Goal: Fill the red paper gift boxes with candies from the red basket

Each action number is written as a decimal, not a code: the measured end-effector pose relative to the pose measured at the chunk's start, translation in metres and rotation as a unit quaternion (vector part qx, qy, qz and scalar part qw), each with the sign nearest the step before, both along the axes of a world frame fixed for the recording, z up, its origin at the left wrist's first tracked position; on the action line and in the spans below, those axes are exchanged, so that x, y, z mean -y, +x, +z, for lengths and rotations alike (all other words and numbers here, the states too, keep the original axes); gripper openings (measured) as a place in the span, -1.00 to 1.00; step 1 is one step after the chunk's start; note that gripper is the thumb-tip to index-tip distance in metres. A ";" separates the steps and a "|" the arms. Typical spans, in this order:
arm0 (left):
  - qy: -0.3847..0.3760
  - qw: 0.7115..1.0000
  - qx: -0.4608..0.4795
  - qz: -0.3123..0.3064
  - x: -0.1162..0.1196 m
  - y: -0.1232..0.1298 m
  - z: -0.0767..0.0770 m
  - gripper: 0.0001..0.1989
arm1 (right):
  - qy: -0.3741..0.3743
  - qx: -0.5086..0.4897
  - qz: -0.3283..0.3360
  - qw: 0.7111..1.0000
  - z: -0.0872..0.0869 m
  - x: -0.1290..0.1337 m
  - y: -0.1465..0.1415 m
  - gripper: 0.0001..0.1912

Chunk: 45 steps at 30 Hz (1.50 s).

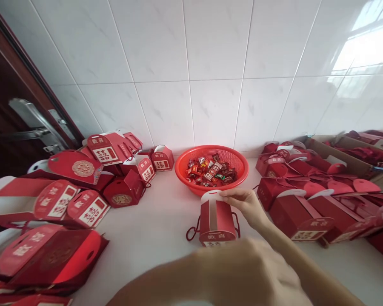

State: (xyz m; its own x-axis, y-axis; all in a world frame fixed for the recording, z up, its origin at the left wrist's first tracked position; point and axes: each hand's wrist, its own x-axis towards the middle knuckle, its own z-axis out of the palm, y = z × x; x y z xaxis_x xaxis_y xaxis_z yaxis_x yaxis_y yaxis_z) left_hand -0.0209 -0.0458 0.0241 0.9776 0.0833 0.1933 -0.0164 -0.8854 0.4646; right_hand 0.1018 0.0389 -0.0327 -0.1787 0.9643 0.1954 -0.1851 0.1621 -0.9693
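A red gift box [217,216] with cord handles stands in the middle of the white surface, just in front of a red plastic basket [179,170] holding wrapped candies [213,171]. My right hand [247,207] pinches the white rounded flap at the box's far end. My left hand [261,270] is blurred by motion in the foreground, in front of the box and crossing over my right forearm. Its fingers are not clear, and it covers the lower front of the box.
Many red boxes [83,169] lie piled on the left, near a door handle [35,119]. More red boxes [303,214] stand in rows on the right, beside a cardboard carton [327,154]. A tiled wall [215,102] rises behind the basket.
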 end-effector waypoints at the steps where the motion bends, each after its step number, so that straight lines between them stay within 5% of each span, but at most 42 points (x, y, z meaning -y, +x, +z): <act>1: 0.031 0.996 0.052 0.062 -0.011 -0.013 0.014 -0.75 | -0.003 -0.014 -0.009 1.000 -0.003 0.000 0.004 -0.78; 4: 0.033 0.965 0.105 0.236 -0.037 -0.052 0.046 -0.74 | -0.003 -0.035 -0.029 0.999 -0.007 -0.001 0.010 -0.75; 6: 0.008 0.941 0.050 0.335 -0.051 -0.070 0.054 -0.75 | 0.004 -0.020 -0.040 0.999 -0.008 -0.001 0.011 -0.72; 8: -0.022 0.929 -0.030 0.367 -0.062 -0.078 0.053 -0.75 | 0.018 0.017 -0.050 0.998 -0.007 0.000 0.011 -0.69; 12: -0.048 0.917 -0.148 0.367 -0.078 -0.075 0.041 -0.69 | 0.096 0.134 -0.058 0.985 -0.004 0.010 0.010 -0.68; 16: -0.063 0.901 -0.165 0.397 -0.082 -0.070 0.035 -0.73 | 0.177 0.244 -0.064 0.951 0.000 0.023 0.007 -0.65; 28: -0.075 0.887 -0.197 0.411 -0.078 -0.078 0.040 -0.93 | 0.196 0.401 0.006 0.895 0.008 0.040 0.002 -0.46; 36: -0.082 0.877 -0.214 0.423 -0.074 -0.086 0.047 -0.93 | 0.144 0.354 -0.013 0.924 0.017 0.044 0.009 -0.62; 41: -0.093 0.873 -0.226 0.422 -0.067 -0.090 0.051 -0.67 | 0.121 0.282 0.063 0.950 0.026 0.040 0.024 -0.80; 45: -0.083 0.872 -0.231 0.423 -0.063 -0.093 0.053 -0.66 | 0.073 0.276 0.088 0.954 0.032 0.038 0.037 -0.71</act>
